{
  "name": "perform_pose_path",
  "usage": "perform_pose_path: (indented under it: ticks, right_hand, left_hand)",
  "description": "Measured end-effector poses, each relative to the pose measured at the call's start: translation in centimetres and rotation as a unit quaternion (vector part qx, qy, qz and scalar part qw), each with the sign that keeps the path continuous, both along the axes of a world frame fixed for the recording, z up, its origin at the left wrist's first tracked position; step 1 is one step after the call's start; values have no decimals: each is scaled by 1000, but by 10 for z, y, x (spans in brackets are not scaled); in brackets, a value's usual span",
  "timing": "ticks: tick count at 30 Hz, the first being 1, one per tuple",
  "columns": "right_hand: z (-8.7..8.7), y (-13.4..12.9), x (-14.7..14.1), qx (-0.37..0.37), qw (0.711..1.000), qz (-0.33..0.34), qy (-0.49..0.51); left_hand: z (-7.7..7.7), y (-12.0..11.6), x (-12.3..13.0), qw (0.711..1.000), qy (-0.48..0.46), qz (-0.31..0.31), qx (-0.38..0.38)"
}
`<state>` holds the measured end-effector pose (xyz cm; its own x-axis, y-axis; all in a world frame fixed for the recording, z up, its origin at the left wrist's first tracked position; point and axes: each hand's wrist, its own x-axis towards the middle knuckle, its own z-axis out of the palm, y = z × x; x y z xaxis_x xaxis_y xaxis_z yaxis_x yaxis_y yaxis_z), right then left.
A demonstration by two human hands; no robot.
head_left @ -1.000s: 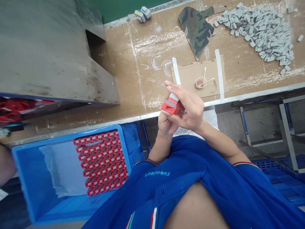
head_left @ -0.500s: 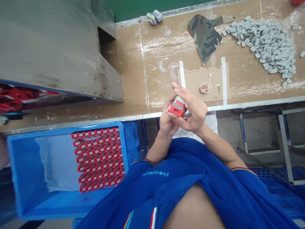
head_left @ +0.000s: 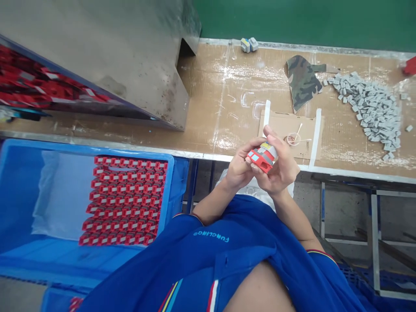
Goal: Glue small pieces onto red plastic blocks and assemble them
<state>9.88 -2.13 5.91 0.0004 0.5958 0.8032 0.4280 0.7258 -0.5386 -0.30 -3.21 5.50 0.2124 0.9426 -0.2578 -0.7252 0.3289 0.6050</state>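
A small red and grey toy vehicle (head_left: 261, 161) with pale window patches is held in front of my body, just over the table's near edge. My left hand (head_left: 239, 170) grips its left side, fingers curled behind it. My right hand (head_left: 282, 167) closes round the right side, with fingers up by a grey and yellow part on top. Beyond the hands lies a taped cardboard sheet (head_left: 303, 149). A small round cup (head_left: 290, 139) with cotton swabs in it sits on that sheet.
A pile of small grey pieces (head_left: 370, 108) lies to the right beside a camouflage cloth (head_left: 302, 82). Two grey-yellow blocks (head_left: 249, 45) stand at the far edge. At left are a metal chute (head_left: 130, 56) and a blue crate (head_left: 172, 195) with rows of red toy parts.
The toy has turned in my hands, so its side with pale windows now shows. The camera view has shifted, and more of the red parts in the chute appear.
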Motion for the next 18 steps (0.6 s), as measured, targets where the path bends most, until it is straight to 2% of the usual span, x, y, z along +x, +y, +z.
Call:
perform_pose_path:
  ticks: [4,10,18]
  right_hand:
    - [2,-1,-1,11,1000,2,6]
    - [1,-4,-1,7,1000,-6,-3]
    - [-4,-4,-1,-3,999,47,25]
  left_hand:
    - [0,1,0,1000,-21,-8,17]
    - [0,1,-1,994,-64,-17,91]
    - [-3,0,-2,1000,22,0,-5]
